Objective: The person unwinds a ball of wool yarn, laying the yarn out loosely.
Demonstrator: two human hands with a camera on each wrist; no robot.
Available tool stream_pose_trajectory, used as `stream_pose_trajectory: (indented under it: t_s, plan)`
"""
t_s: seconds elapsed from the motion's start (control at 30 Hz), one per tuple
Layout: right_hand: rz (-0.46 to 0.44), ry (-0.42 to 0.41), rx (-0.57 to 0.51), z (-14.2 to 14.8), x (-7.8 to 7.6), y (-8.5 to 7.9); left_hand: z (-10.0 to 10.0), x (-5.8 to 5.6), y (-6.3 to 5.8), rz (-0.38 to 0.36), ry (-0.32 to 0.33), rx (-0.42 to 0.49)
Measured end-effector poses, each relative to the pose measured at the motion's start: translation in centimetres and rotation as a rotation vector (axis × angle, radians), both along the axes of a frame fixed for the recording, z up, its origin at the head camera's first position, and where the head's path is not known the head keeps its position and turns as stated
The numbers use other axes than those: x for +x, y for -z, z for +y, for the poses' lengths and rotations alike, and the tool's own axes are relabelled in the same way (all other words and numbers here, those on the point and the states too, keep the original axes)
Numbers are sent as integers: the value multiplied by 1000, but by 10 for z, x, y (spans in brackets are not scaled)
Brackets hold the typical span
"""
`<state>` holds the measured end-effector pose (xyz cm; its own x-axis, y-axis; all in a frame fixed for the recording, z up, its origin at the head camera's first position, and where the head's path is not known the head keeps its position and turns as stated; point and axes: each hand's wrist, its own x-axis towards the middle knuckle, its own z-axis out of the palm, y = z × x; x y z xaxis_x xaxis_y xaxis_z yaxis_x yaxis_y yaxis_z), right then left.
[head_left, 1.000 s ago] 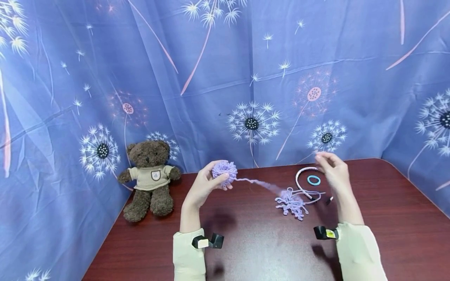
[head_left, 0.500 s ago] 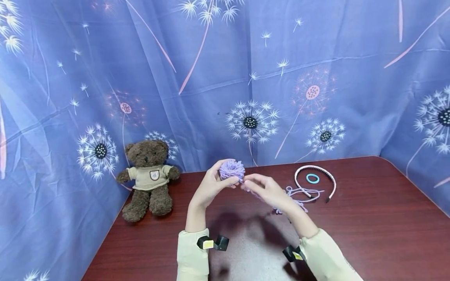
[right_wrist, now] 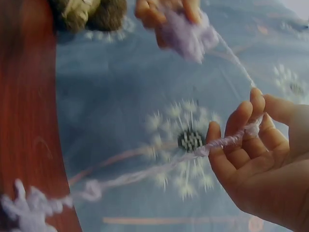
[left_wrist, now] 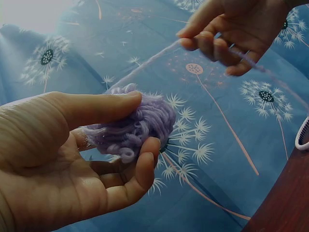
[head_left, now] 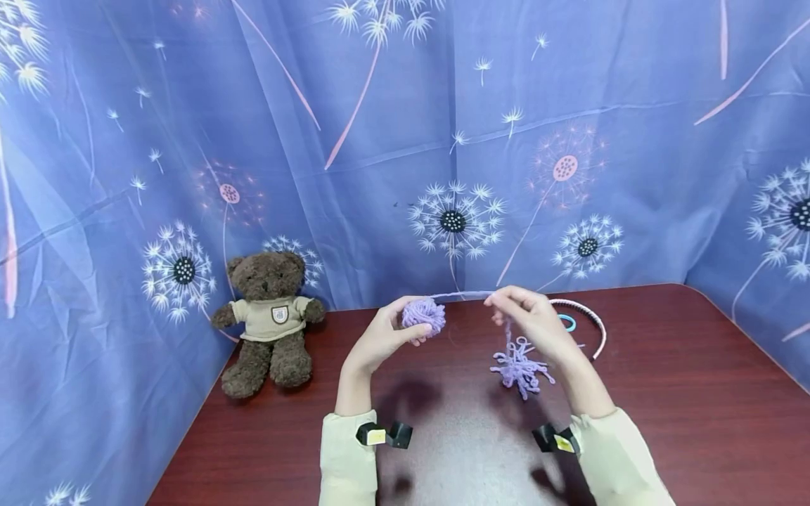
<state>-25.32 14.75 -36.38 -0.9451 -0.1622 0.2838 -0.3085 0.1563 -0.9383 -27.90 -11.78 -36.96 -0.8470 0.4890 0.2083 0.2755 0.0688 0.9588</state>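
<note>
My left hand (head_left: pixel 383 336) grips a small ball of lilac yarn (head_left: pixel 422 318) between thumb and fingers, above the table. From the ball's top a strand of yarn (head_left: pixel 465 294) runs taut to my right hand (head_left: pixel 538 325). The right thumb and index finger pinch that strand, plain in the right wrist view. Past the pinch, the yarn (right_wrist: pixel 159 170) crosses the other right fingers and trails down to a loose lilac tangle (head_left: pixel 522 369) lying on the table. In the left wrist view, looped strands of the yarn ball (left_wrist: pixel 137 121) show beneath the thumb.
A brown teddy bear (head_left: pixel 266 323) in a beige shirt sits at the table's left. Behind the right hand lie a white-and-pink headband (head_left: pixel 598 327) and a turquoise hair tie (head_left: pixel 569 322), both partly hidden. A blue dandelion-print curtain (head_left: pixel 354 211) hangs behind the table (head_left: pixel 696 393).
The right hand came in from the far right to the yarn ball, then drew back rightward and up, stretching the strand. The left hand shifted slightly right with the ball.
</note>
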Motion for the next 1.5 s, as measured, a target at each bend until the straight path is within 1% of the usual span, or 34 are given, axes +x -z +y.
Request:
stream_pose_trajectory:
  t_s: [0.13, 0.27, 0.43, 0.5, 0.57, 0.67, 0.73, 0.8, 0.87, 0.9, 0.97, 1.03, 1.1, 1.13, 1.2, 1.27, 1.33, 1.4, 1.5]
  plan:
    - [-15, 53, -158, 19, -8, 3, -4, -3, 1, -9, -12, -5]
    - [-58, 115, -277, 36, -19, 13, -7, -5, 1, -32, -49, 28]
    - [-90, 211, -326, 58, -32, 26, -14, -11, 3, -54, -112, 76]
    - [-95, 239, -352, 65, -36, 29, -15, -16, 4, -59, -119, 93]
    - [-98, 259, -367, 71, -39, 32, -14, -20, 4, -64, -108, 108]
    - [-106, 293, -314, 75, -42, 35, -12, -26, 6, -82, -96, 135]
    - [-110, 314, -242, 73, -43, 36, -11, -29, 8, -99, -105, 158]
    - [-103, 334, -169, 64, -43, 37, -10, -31, 10, -113, -120, 181]
    - [-80, 334, -83, 48, -43, 36, -6, -33, 11, -117, -124, 197]
    - [-73, 320, -40, 37, -42, 35, -3, -33, 11, -116, -118, 204]
    - [-46, 257, 36, 12, -41, 31, 3, -34, 11, -104, -97, 208]
    - [-36, 163, 104, -14, -38, 26, 11, -33, 10, -87, -75, 206]
    - [-43, 83, 142, -37, -34, 22, 19, -31, 9, -74, -61, 201]
    - [-40, 60, 167, -46, -32, 21, 21, -30, 9, -67, -62, 198]
    - [-48, 41, 205, -58, -28, 19, 25, -29, 9, -54, -83, 194]
    - [-39, 43, 247, -64, -25, 17, 25, -27, 9, -49, -117, 194]
    - [-28, 13, 262, -62, -22, 17, 24, -25, 9, -41, -152, 181]
    - [-22, -48, 262, -57, -19, 16, 22, -24, 9, -37, -172, 154]
    - [-18, -172, 271, -45, -16, 15, 21, -22, 11, -20, -160, 90]
